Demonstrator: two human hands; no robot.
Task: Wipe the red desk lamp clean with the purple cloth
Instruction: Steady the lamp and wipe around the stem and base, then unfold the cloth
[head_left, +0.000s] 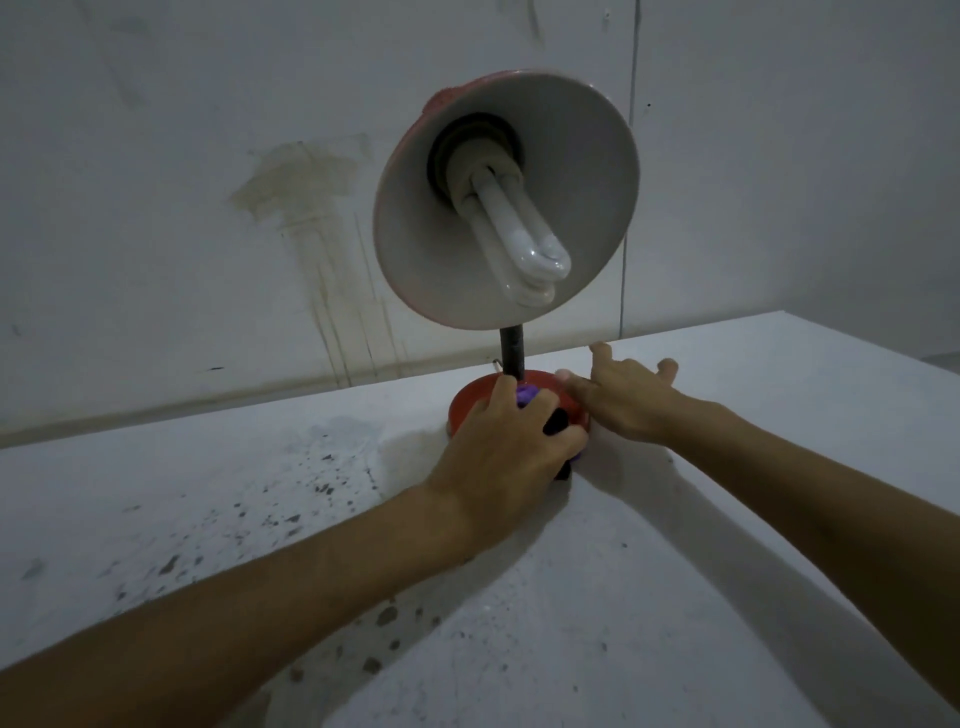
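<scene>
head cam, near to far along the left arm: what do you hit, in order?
Left hand → purple cloth it grips on the red lamp base → black stem → lamp shade with bulb → stained wall.

No readable text, labels, brand names, numbers or signs anywhere in view.
</scene>
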